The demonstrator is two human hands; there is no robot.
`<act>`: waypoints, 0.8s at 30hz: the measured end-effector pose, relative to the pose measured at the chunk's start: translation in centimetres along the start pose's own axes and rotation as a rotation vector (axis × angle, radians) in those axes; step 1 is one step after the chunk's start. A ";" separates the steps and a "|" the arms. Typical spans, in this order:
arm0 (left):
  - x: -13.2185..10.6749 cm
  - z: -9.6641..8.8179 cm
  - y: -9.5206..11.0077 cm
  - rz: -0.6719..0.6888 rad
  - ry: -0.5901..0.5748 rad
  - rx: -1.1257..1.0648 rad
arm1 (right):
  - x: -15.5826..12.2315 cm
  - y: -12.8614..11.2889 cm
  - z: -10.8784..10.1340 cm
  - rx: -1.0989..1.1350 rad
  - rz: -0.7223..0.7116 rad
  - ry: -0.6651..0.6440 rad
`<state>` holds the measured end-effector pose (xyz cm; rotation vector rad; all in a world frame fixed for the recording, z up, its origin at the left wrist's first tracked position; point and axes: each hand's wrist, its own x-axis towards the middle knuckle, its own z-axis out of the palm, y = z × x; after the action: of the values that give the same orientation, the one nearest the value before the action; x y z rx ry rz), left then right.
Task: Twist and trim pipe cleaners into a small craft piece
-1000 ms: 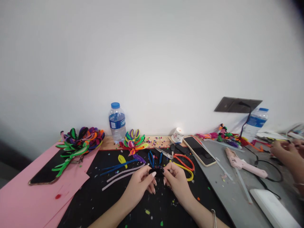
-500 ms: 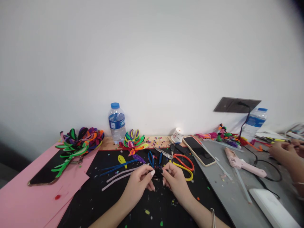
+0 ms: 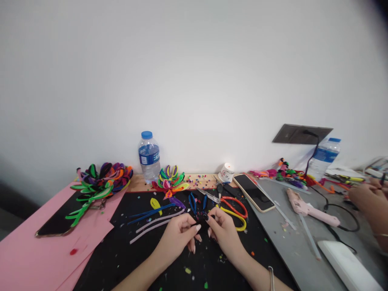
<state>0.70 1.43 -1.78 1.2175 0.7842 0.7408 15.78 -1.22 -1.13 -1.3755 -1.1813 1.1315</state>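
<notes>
My left hand and my right hand meet over the black mat, both pinching a short black pipe cleaner piece between thumbs and fingertips. Blue looped pipe cleaners lie just behind the hands. Loose blue and white pipe cleaner stems stretch to the left of my left hand. Red and yellow handled scissors lie to the right of my right hand.
A water bottle stands by the wall, with colourful pipe cleaner flowers on pink paper. A phone, a pink glue gun and another person's hands are on the grey board at the right.
My left hand has shifted slightly, its fingers curling lower around the black piece. The other person's hands at the right edge moved a little.
</notes>
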 end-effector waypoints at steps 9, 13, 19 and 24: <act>-0.2 0.1 0.1 -0.045 -0.044 -0.013 | 0.0 -0.1 0.1 0.026 0.024 0.013; 0.0 0.0 0.3 -0.026 0.013 0.007 | 0.3 0.0 -0.1 0.045 0.070 -0.003; -0.1 -0.3 0.6 0.004 0.151 0.025 | 0.5 0.2 -0.2 0.144 0.069 -0.050; 0.0 -0.4 0.7 0.008 0.186 0.029 | 0.6 0.3 -0.1 0.264 0.106 -0.069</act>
<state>0.32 1.73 -1.19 1.1904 0.9458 0.8606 15.97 -0.68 -1.49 -1.2156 -0.9754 1.3672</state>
